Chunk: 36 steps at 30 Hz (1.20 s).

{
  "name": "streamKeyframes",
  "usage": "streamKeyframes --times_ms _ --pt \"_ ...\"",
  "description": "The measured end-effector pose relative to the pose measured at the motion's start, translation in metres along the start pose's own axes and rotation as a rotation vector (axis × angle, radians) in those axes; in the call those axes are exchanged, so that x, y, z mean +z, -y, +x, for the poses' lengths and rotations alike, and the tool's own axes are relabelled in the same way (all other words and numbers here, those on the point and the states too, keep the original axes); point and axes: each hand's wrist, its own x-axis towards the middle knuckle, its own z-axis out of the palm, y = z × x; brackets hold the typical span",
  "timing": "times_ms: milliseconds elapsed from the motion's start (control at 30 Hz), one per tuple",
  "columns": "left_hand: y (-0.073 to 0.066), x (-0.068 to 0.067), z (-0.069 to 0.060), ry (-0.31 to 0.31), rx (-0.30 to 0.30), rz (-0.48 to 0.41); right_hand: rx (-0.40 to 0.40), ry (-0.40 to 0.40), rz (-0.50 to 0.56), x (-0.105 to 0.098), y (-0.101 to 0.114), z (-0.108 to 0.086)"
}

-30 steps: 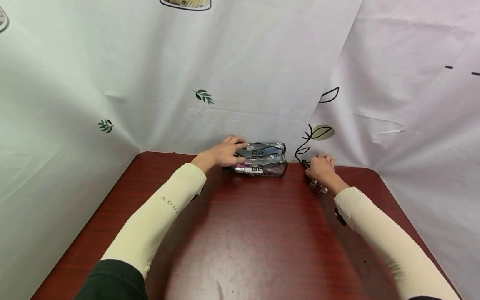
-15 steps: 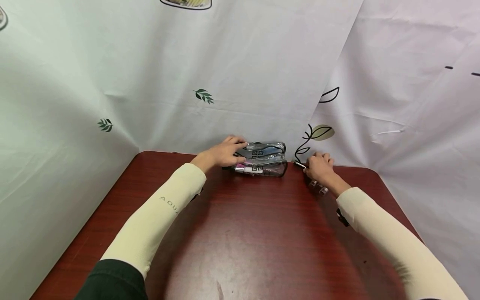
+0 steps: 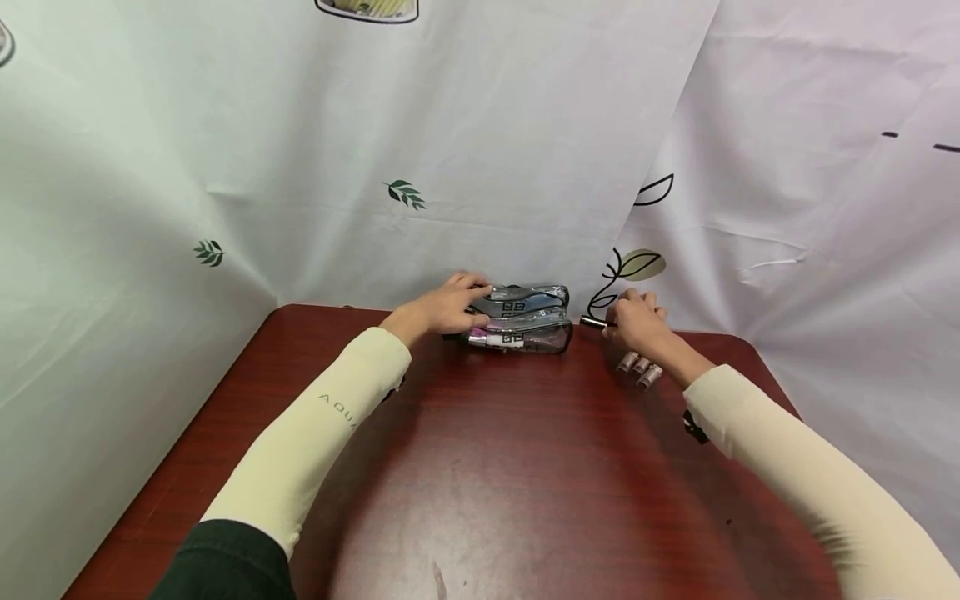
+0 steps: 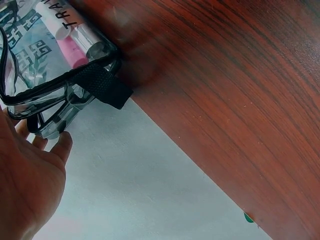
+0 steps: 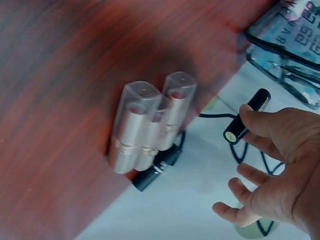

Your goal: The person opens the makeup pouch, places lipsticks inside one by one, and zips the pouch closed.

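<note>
At the table's back edge lies a clear zippered cosmetic pouch (image 3: 546,337) with black trim. My left hand (image 3: 448,307) holds its left end, fingers around the rim in the left wrist view. Pink and white tubes (image 4: 73,52) show through the plastic there. My right hand (image 3: 639,323) pinches a black lipstick (image 5: 259,102) between thumb and index finger, just right of the pouch; its other fingers are spread. Close below that hand stand or lie 3 lipsticks (image 5: 131,127) with clear caps. A second black tube (image 5: 149,176) lies beside them.
The dark red wooden table (image 3: 480,467) ends at a white cloth backdrop (image 3: 480,150) printed with leaves, right behind the pouch. The cloth also hangs along the left and right sides.
My right hand has lifted slightly away from the clear-capped lipsticks, and the black lipstick in its fingers now sticks out toward the pouch. The left hand and pouch have stayed in place.
</note>
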Motion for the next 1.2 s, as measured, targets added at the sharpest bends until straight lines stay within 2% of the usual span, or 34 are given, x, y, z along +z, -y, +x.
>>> streamKeyframes --times_ms 133,167,367,733,900,1200 --pt "-0.001 0.0 0.0 0.006 -0.009 0.007 -0.021 -0.011 0.005 -0.009 0.007 -0.001" --pt "0.006 0.005 0.006 0.002 -0.011 -0.004 -0.024 -0.016 0.005 -0.012 0.01 -0.001" --pt "0.003 0.005 0.004 0.0 -0.004 -0.002 -0.028 -0.05 0.005 -0.025 0.017 -0.001" --pt "0.003 0.003 0.003 0.003 -0.014 -0.011 -0.031 -0.064 -0.013 -0.046 0.023 0.003" --pt "0.014 0.007 0.012 0.013 -0.02 0.005 -0.037 -0.08 -0.025 -0.055 0.029 0.006" --pt "0.024 0.012 0.023 0.023 -0.014 0.03 -0.08 -0.088 -0.015 -0.064 0.047 0.007"
